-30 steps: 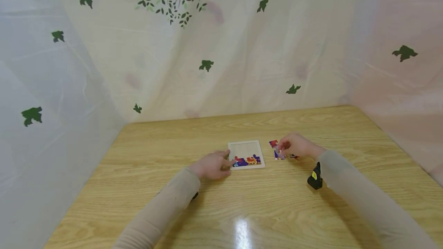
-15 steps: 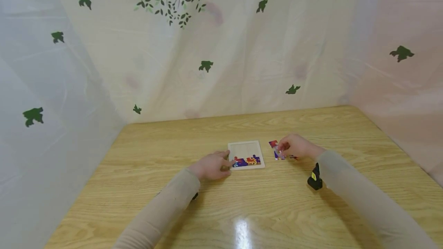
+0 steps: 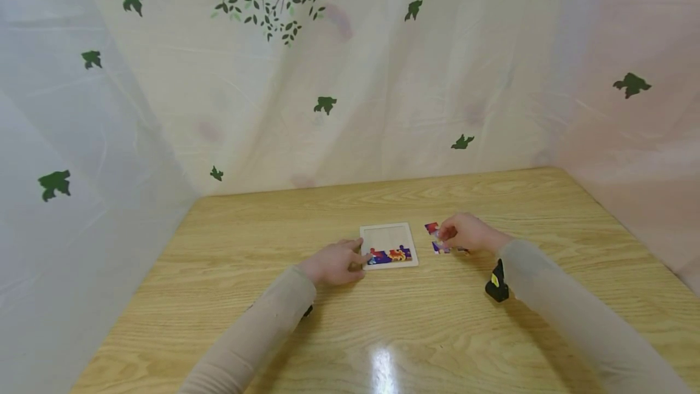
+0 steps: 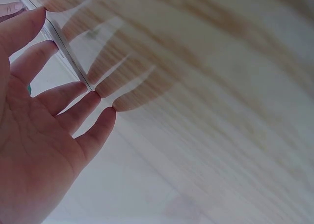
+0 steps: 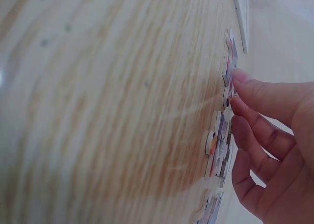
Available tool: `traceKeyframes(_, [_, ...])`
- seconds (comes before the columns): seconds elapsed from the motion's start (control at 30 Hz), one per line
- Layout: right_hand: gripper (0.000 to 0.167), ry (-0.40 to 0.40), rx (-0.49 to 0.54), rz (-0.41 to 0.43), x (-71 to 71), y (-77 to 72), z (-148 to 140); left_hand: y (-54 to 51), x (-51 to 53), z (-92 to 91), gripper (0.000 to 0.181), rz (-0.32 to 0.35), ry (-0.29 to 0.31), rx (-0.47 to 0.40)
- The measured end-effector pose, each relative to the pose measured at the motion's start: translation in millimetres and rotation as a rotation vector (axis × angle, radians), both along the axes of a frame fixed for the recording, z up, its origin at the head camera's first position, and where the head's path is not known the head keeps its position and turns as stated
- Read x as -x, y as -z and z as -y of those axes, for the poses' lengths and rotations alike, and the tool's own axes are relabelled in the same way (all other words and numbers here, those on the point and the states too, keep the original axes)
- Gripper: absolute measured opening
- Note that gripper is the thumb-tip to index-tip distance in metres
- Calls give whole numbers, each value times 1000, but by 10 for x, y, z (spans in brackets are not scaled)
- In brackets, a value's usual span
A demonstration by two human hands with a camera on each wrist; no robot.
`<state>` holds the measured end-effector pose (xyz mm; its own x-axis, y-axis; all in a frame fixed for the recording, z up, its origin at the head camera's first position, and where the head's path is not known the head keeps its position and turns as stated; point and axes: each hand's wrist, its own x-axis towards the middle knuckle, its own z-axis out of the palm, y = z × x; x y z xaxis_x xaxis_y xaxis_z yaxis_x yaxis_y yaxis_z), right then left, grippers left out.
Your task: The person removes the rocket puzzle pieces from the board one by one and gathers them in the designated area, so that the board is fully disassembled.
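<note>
A shallow pale puzzle frame (image 3: 387, 236) lies on the table, with joined purple, red and orange jigsaw pieces (image 3: 395, 255) along its near side. My left hand (image 3: 336, 262) rests at the frame's left edge with fingers spread, and the left wrist view shows the fingertips along its rim. To the right of the frame, my right hand (image 3: 465, 231) has its thumb and index finger at a jigsaw piece (image 5: 229, 86), pinching it close to the table. The hand partly hides the loose pieces below it. More loose jigsaw pieces (image 5: 216, 148) lie under its other fingers.
A red loose piece (image 3: 431, 228) lies between the frame and my right hand. The wooden table (image 3: 339, 333) reaches back to a pale curtain (image 3: 372, 138) printed with leaves and birds. Black wrist cameras, one seen at the right cuff (image 3: 496, 284), hang below the sleeves.
My right hand has shifted very slightly at the loose pieces, and the piece by its fingertips sits a little differently. My left hand and the frame have stayed in place.
</note>
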<state>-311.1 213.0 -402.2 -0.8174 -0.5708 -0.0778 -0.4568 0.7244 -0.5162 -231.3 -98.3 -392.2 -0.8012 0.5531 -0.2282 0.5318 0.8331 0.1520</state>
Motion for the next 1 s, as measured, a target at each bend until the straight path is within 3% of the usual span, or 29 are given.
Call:
traceKeyframes(0.67, [6,2,32,-6,-19,-3,19,33,7,11,46,13,-16,-7])
traceKeyframes(1.0, [6,6,54,-3,-101,-52,122,53,17,34,45,-12,7,3])
